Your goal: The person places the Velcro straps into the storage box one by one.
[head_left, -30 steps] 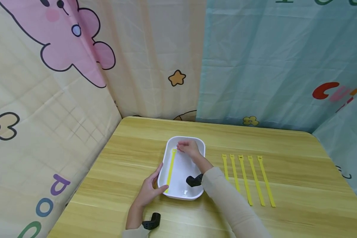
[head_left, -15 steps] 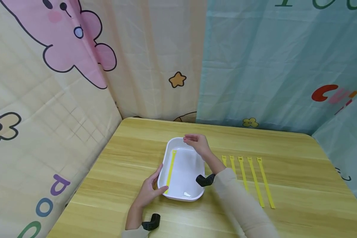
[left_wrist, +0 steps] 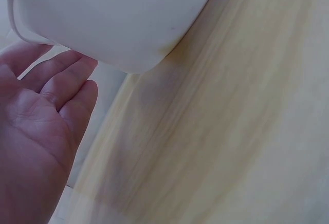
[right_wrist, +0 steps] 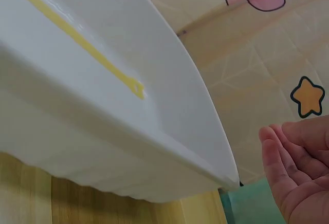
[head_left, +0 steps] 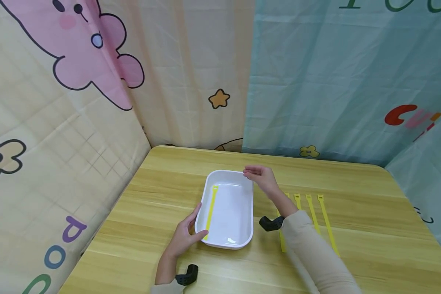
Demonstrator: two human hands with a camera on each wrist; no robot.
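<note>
Left hand (head_left: 183, 237) rests spread against the tray (head_left: 250, 212) rim; right hand (head_left: 261, 176), relaxed, hovers beyond its far corner.

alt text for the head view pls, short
A person's left hand steadies a white rectangular plastic tray holding one yellow strap on a light wooden table, while the empty right hand hovers at the tray's far right corner, above more yellow straps.

Yellow strap (head_left: 210, 212) inside white tray (head_left: 239, 241)
</note>
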